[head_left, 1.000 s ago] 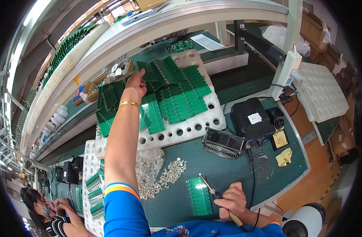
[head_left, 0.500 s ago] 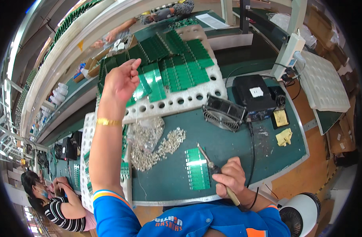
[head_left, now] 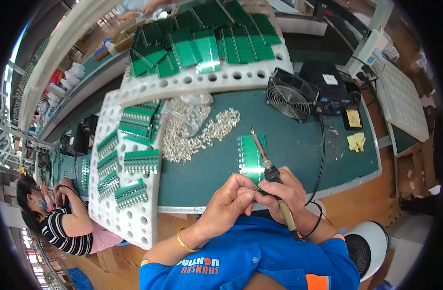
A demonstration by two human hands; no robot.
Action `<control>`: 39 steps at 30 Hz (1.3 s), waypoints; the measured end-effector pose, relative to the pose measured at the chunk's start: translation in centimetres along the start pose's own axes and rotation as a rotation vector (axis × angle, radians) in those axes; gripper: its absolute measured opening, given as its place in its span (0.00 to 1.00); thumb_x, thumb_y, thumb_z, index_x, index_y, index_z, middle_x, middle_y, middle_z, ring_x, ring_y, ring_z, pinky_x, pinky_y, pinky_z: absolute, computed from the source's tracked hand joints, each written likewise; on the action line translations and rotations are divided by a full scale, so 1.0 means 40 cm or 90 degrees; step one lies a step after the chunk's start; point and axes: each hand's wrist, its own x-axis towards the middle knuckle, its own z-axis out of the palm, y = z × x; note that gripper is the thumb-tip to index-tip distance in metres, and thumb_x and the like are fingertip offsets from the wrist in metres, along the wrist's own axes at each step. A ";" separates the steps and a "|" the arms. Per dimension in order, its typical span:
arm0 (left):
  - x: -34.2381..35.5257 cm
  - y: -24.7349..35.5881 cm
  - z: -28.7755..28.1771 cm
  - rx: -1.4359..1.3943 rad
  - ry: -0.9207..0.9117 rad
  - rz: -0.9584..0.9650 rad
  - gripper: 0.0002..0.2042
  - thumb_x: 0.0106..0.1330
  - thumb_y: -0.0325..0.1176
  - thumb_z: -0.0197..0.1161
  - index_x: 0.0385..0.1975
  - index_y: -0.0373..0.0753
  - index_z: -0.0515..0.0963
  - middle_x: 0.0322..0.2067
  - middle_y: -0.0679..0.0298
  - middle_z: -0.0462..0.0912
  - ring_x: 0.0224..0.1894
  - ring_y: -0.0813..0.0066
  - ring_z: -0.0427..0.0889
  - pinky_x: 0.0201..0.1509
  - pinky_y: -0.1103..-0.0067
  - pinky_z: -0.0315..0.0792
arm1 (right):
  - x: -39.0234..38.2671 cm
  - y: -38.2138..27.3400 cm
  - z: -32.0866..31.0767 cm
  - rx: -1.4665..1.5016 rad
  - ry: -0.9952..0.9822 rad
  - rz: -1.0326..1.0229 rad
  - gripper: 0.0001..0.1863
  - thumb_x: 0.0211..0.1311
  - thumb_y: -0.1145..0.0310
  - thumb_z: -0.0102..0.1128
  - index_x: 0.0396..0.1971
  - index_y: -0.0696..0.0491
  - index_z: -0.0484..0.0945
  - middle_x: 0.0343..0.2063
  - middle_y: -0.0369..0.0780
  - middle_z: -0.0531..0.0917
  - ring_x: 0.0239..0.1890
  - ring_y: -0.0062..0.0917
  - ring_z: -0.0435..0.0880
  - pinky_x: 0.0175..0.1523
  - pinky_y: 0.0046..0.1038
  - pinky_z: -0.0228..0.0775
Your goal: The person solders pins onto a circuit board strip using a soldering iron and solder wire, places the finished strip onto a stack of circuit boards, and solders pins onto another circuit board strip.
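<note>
My right hand (head_left: 285, 186) is wrapped round the handle of a soldering iron (head_left: 264, 153), its tip pointing up and away over the table. Close beside it, my left hand (head_left: 231, 200) has thumb and forefinger pinched on a thin wire (head_left: 257, 189), most of which is hidden by the fingers. Just beyond both hands a green circuit board panel (head_left: 246, 153) lies flat on the green table; the iron passes above it. To its left is a heap of small silvery metal parts (head_left: 183, 145), with a clear plastic bag (head_left: 190, 108) of the same parts.
White foam trays with holes (head_left: 149, 87) carry stacked green panels (head_left: 187, 46) and finished-looking rows (head_left: 142, 161). At the right stand a black fan (head_left: 289, 99), a soldering station (head_left: 330, 89) with cord, and yellow sponges (head_left: 356, 141). A seated co-worker (head_left: 67, 222) is at left.
My left hand has come down from above the stacked panels to meet my right hand. The soldering iron stays in my right hand. The view has shifted, showing more of the left foam tray.
</note>
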 end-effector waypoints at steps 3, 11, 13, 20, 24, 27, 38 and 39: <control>-0.021 -0.029 0.007 -0.005 -0.026 0.001 0.08 0.79 0.35 0.52 0.48 0.39 0.65 0.30 0.69 0.73 0.31 0.85 0.72 0.33 0.87 0.66 | -0.012 -0.025 0.010 0.006 0.006 0.016 0.18 0.58 0.75 0.71 0.47 0.53 0.76 0.23 0.37 0.76 0.22 0.29 0.75 0.28 0.31 0.65; -0.037 -0.076 -0.026 0.112 -0.059 0.038 0.08 0.78 0.32 0.54 0.47 0.37 0.65 0.30 0.67 0.78 0.32 0.84 0.77 0.36 0.86 0.71 | -0.039 -0.057 0.008 0.019 -0.075 0.127 0.19 0.55 0.79 0.71 0.46 0.54 0.76 0.25 0.39 0.78 0.23 0.29 0.75 0.28 0.30 0.66; -0.035 -0.071 -0.023 0.130 -0.045 0.059 0.07 0.77 0.31 0.55 0.45 0.36 0.67 0.28 0.65 0.80 0.29 0.83 0.77 0.34 0.83 0.72 | -0.037 -0.063 0.019 0.051 -0.062 0.148 0.16 0.56 0.80 0.70 0.44 0.54 0.77 0.25 0.39 0.78 0.23 0.29 0.74 0.27 0.29 0.66; -0.048 -0.077 -0.066 0.121 0.010 0.054 0.06 0.74 0.30 0.60 0.38 0.34 0.77 0.31 0.61 0.88 0.30 0.79 0.85 0.35 0.82 0.77 | -0.012 -0.060 -0.006 0.058 -0.037 0.211 0.12 0.63 0.79 0.66 0.43 0.56 0.74 0.26 0.43 0.78 0.25 0.28 0.76 0.30 0.28 0.69; -0.062 -0.095 -0.090 0.172 0.051 0.119 0.06 0.72 0.30 0.63 0.34 0.35 0.79 0.28 0.62 0.88 0.25 0.85 0.80 0.27 0.86 0.71 | -0.003 -0.047 -0.026 0.055 0.001 0.268 0.14 0.64 0.75 0.68 0.43 0.57 0.71 0.28 0.43 0.80 0.28 0.25 0.78 0.32 0.25 0.70; -0.064 -0.100 -0.096 0.162 0.073 0.131 0.04 0.69 0.27 0.65 0.33 0.34 0.80 0.28 0.62 0.88 0.26 0.85 0.81 0.29 0.87 0.71 | -0.003 -0.037 -0.018 0.100 0.015 0.320 0.14 0.63 0.76 0.68 0.43 0.57 0.72 0.28 0.43 0.81 0.28 0.24 0.77 0.32 0.25 0.70; 0.029 -0.070 -0.151 0.327 0.441 0.229 0.05 0.62 0.20 0.68 0.26 0.34 0.79 0.19 0.76 0.69 0.22 0.92 0.62 0.24 0.88 0.55 | 0.036 0.031 -0.034 0.000 -0.031 0.193 0.16 0.66 0.65 0.63 0.46 0.60 0.76 0.28 0.42 0.80 0.30 0.28 0.76 0.39 0.32 0.66; 0.044 -0.067 -0.153 0.326 0.440 0.228 0.05 0.62 0.20 0.68 0.26 0.34 0.79 0.19 0.76 0.69 0.22 0.92 0.62 0.24 0.88 0.55 | 0.041 0.032 -0.036 -0.016 -0.023 0.213 0.16 0.65 0.66 0.64 0.46 0.60 0.76 0.28 0.42 0.80 0.29 0.27 0.76 0.41 0.33 0.65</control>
